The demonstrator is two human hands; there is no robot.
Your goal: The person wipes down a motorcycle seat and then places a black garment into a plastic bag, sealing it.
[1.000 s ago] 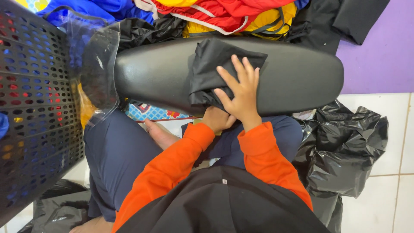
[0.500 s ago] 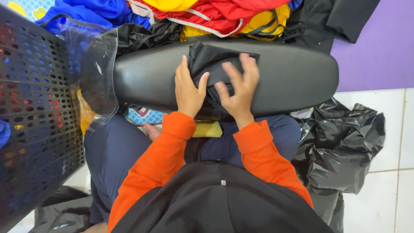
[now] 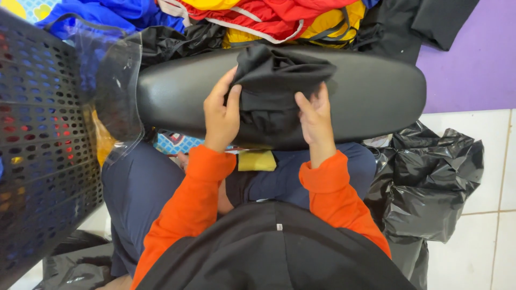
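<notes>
A folded black garment [image 3: 271, 88] lies bunched on a long black padded seat [image 3: 376, 91] in front of me. My left hand [image 3: 221, 110] grips its left edge, thumb on top. On the other side my right hand [image 3: 315, 118] holds the right edge, fingers curled against the cloth. Both arms wear orange sleeves. The far part of the garment is puffed up between the hands.
A black perforated plastic basket [image 3: 37, 145] stands at the left, with a clear plastic bag [image 3: 115, 91] beside it. Red, yellow and blue clothes [image 3: 269, 19] are piled behind the seat. A crumpled black plastic bag [image 3: 430, 177] lies on white floor tiles at the right; a purple mat [image 3: 473, 64] is beyond.
My left hand came up from below the seat onto the garment. Both hands then moved apart to its two edges, and the cloth has bunched up between them.
</notes>
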